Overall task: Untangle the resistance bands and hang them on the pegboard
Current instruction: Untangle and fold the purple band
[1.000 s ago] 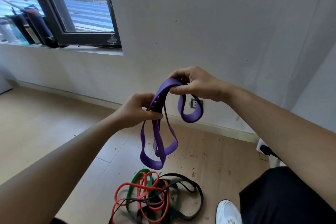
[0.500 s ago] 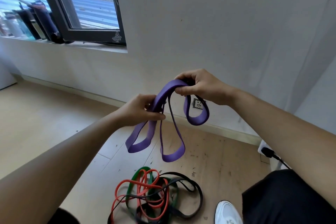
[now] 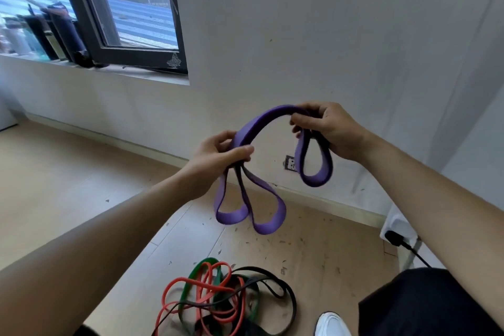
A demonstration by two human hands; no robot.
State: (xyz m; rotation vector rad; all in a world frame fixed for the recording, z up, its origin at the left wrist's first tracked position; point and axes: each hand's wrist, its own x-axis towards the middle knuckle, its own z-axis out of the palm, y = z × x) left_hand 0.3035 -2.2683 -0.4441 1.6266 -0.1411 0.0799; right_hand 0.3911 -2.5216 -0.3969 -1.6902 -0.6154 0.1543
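I hold a wide purple resistance band (image 3: 259,125) in the air with both hands. My left hand (image 3: 218,155) pinches it at the lower left, and two loops hang down below that grip. My right hand (image 3: 330,128) grips it higher on the right, with one short loop dangling under it. The band arches between the two hands. On the wooden floor below lies a tangled pile of red, green and black bands (image 3: 223,300). No pegboard is in view.
A white wall with a socket (image 3: 291,163) is straight ahead. A dark-framed window (image 3: 131,22) with bottles on its sill is at upper left. My white shoe (image 3: 331,323) and black trouser leg (image 3: 425,305) are at lower right, next to a plugged-in cable (image 3: 395,239).
My hands have moved apart, stretching the purple band into a wider arch. The hanging loops under my left hand have swung and shortened. The view has shifted slightly left.
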